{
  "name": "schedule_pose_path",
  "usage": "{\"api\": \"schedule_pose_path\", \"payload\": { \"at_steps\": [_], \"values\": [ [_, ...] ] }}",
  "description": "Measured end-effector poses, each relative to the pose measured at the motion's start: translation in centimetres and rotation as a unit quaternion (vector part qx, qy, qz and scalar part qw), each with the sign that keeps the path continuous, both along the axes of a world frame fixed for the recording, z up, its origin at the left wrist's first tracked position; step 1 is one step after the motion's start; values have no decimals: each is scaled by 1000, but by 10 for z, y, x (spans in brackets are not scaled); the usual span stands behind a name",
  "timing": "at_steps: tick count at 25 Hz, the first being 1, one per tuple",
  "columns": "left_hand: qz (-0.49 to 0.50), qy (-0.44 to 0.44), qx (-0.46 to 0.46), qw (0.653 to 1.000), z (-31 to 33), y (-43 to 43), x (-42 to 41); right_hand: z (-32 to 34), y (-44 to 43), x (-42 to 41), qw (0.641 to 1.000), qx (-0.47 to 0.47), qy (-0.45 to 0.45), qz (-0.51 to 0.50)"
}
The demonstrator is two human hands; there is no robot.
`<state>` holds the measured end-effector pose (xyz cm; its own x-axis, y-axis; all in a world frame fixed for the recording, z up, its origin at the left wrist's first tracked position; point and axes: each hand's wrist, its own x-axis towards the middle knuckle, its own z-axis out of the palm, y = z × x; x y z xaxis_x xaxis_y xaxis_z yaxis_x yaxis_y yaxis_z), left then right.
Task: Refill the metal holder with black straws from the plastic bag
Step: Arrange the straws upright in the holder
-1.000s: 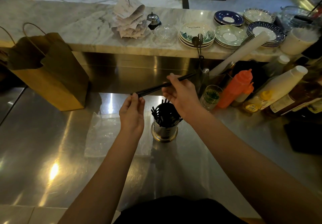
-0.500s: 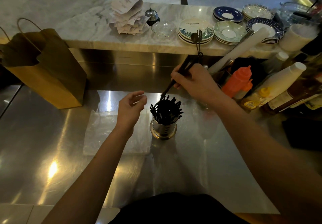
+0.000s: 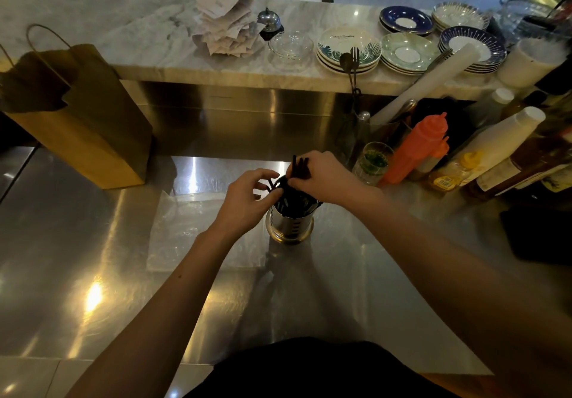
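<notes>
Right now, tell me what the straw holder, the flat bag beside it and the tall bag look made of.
Straw holder: polished metal, probably steel; bright glints, slotted wall.
Flat bag: thin clear plastic; see-through, crinkled sheen.
Tall bag: matt brown paper; sharp folds, looped handles.

Illumination: dim, warm yellow. Light from above produces glare patches on the steel tabletop (image 3: pixel 62 243), strongest at lower left. Soft shadows fall toward the camera. The black straws (image 3: pixel 298 165) merge into one dark mass. Straight lines bow near frame edges.

1 metal holder (image 3: pixel 289 227), 1 plastic bag (image 3: pixel 192 230)
</notes>
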<state>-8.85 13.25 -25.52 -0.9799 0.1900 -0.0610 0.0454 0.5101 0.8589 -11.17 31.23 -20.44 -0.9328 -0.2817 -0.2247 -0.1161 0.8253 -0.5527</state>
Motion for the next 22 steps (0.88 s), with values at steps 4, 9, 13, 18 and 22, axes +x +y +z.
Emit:
{"api": "schedule_pose_path", "payload": {
  "at_steps": [4,9,13,18,22],
  "values": [
    [-9,24,-10,1000,1,-1,-2,1,-2,-2,1000,-17,3,-1],
    [-29,75,6,997,10,3,-9,0,4,7,988,-110,81,-73],
    [-42,132,13,990,19,17,-13,-7,0,9,997,-39,63,-32],
    [-71,136,-62,986,8,15,-18,-16,3,15,998,-30,48,-31],
    [-87,113,-101,985,-5,12,-11,-20,21,21,987,-85,107,-81]
  ]
}}
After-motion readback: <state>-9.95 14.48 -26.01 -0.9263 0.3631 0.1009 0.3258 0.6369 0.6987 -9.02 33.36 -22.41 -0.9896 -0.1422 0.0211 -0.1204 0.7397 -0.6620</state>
